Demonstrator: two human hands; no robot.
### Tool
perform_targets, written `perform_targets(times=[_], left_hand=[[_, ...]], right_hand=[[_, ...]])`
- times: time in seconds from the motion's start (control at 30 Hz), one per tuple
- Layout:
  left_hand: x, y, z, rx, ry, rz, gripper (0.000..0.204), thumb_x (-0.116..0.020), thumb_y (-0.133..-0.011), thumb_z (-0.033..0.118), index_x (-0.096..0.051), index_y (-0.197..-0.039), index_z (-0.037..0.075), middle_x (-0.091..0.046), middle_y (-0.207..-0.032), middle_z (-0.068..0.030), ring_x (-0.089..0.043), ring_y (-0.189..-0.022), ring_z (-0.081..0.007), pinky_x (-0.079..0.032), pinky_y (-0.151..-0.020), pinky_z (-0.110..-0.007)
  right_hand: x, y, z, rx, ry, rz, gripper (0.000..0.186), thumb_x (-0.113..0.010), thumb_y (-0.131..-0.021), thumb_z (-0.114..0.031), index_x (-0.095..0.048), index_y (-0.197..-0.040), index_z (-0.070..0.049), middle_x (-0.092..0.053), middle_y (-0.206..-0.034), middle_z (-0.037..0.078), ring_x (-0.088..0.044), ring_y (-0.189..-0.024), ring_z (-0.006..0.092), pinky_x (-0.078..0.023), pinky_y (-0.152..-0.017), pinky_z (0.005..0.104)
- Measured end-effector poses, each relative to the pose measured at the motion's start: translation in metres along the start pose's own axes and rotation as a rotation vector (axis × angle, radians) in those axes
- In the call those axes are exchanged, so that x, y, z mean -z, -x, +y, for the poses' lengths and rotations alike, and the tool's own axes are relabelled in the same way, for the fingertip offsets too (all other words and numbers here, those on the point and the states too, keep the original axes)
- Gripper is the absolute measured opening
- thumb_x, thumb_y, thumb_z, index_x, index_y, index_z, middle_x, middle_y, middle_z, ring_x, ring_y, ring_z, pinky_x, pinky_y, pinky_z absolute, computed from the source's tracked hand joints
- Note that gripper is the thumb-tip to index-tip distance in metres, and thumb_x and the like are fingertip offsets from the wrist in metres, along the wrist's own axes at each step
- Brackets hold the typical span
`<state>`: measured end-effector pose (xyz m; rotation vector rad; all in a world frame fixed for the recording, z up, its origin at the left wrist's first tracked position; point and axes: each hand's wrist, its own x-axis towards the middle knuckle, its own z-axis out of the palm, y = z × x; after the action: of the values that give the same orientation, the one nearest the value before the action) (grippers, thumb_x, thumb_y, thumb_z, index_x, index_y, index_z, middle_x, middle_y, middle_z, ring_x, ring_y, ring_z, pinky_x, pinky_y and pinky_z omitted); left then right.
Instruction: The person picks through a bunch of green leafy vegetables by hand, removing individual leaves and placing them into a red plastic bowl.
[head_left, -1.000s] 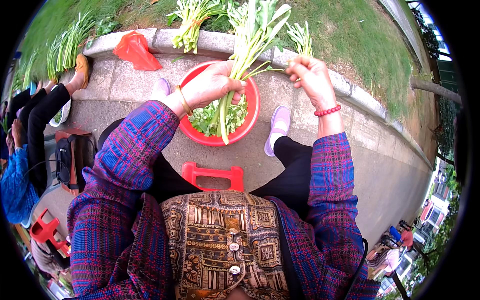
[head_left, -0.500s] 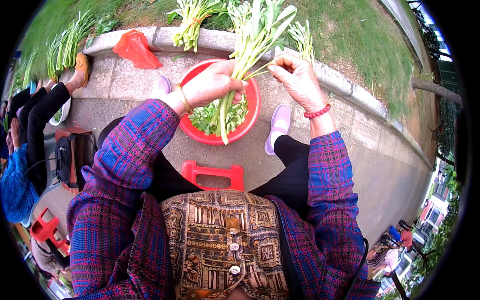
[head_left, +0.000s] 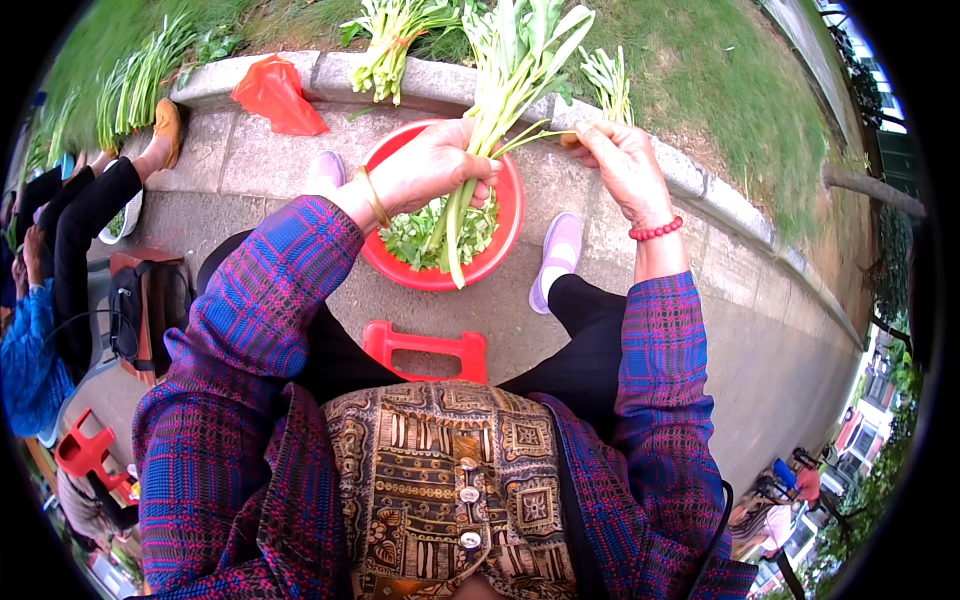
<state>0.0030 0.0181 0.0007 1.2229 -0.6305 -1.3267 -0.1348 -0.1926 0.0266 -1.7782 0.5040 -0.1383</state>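
My left hand (head_left: 430, 172), with a gold bangle at its wrist, is closed around a bunch of leafy green stalks (head_left: 512, 95). The leaves fan out away from me, and the pale cut ends hang over a red plastic basin (head_left: 513, 212). Pieces of torn or chopped greens (head_left: 402, 243) lie in that basin. To the right of the bunch, my right hand (head_left: 628, 172), wearing a red bead bracelet, pinches the tip of a thin side leaf (head_left: 543, 134). This leaf stretches between the bunch and my fingertips.
Stone kerb (head_left: 430, 80) curves behind the basin, with a red plastic bag (head_left: 278, 98) against it. Tied green bunches (head_left: 388, 55) and loose stalks (head_left: 610, 85) rest along it. A red stool (head_left: 440, 350) is between my legs. People sit at left beside a black bag (head_left: 135, 315).
My right hand has moved right, farther from the bunch, and the pinched leaf now stretches out toward it. The left hand keeps its hold, nearly still.
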Motion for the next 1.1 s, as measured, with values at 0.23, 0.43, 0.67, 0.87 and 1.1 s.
perform_targets(times=[0.23, 0.43, 0.67, 0.87, 1.1], left_hand=[[-0.002, 0.001, 0.000, 0.008, -0.011, 0.004, 0.016, -0.056, -0.090, 0.007, -0.056, -0.105, 0.001, -0.059, -0.080, -0.0023, -0.059, -0.065, -0.0104, -0.050, -0.063, -0.023], [-0.007, -0.005, 0.006, -0.029, 0.038, 0.008, 0.020, -0.056, -0.090, 0.007, -0.054, -0.110, 0.002, -0.059, -0.081, -0.0021, -0.059, -0.066, -0.0110, -0.050, -0.064, -0.024], [-0.006, -0.002, 0.005, -0.015, 0.098, -0.015, 0.020, -0.055, -0.091, 0.006, -0.053, -0.111, 0.003, -0.060, -0.081, -0.0032, -0.060, -0.070, -0.0115, -0.050, -0.067, -0.025], [-0.007, -0.007, 0.006, -0.227, 0.263, 0.098, 0.020, -0.059, -0.092, 0.010, -0.055, -0.110, 0.003, -0.064, -0.090, -0.0044, -0.063, -0.079, -0.0112, -0.052, -0.077, -0.026], [-0.009, -0.004, 0.020, -0.275, 0.419, 0.033, 0.025, -0.058, -0.092, 0.012, -0.053, -0.115, 0.002, -0.064, -0.099, -0.0066, -0.063, -0.094, -0.0146, -0.052, -0.084, -0.030]], right_hand=[[-0.006, 0.000, -0.004, 0.013, 0.102, 0.032, 0.015, -0.064, -0.088, -0.014, -0.066, -0.083, 0.000, -0.060, -0.071, -0.002, -0.051, -0.063, 0.0044, -0.043, -0.057, 0.0222], [-0.018, -0.007, 0.001, 0.008, -0.158, 0.280, 0.009, -0.064, -0.087, -0.010, -0.063, -0.085, -0.002, -0.057, -0.068, -0.001, -0.050, -0.059, 0.0055, -0.043, -0.053, 0.0212], [0.008, -0.004, -0.010, 0.034, -0.203, 0.293, 0.015, -0.066, -0.086, -0.016, -0.063, -0.092, -0.002, -0.063, -0.084, 0.003, -0.058, -0.075, 0.0094, -0.050, -0.067, 0.0250], [-0.048, 0.018, -0.018, -0.124, -0.073, -0.304, 0.051, -0.068, -0.086, -0.036, -0.058, -0.119, 0.002, -0.064, -0.108, 0.010, -0.058, -0.101, 0.0149, -0.044, -0.093, 0.0301], [-0.078, 0.022, -0.013, -0.175, -0.449, -0.475, 0.035, -0.060, -0.092, -0.032, -0.056, -0.110, -0.003, -0.064, -0.092, 0.004, -0.059, -0.078, 0.0083, -0.049, -0.071, 0.0241]])
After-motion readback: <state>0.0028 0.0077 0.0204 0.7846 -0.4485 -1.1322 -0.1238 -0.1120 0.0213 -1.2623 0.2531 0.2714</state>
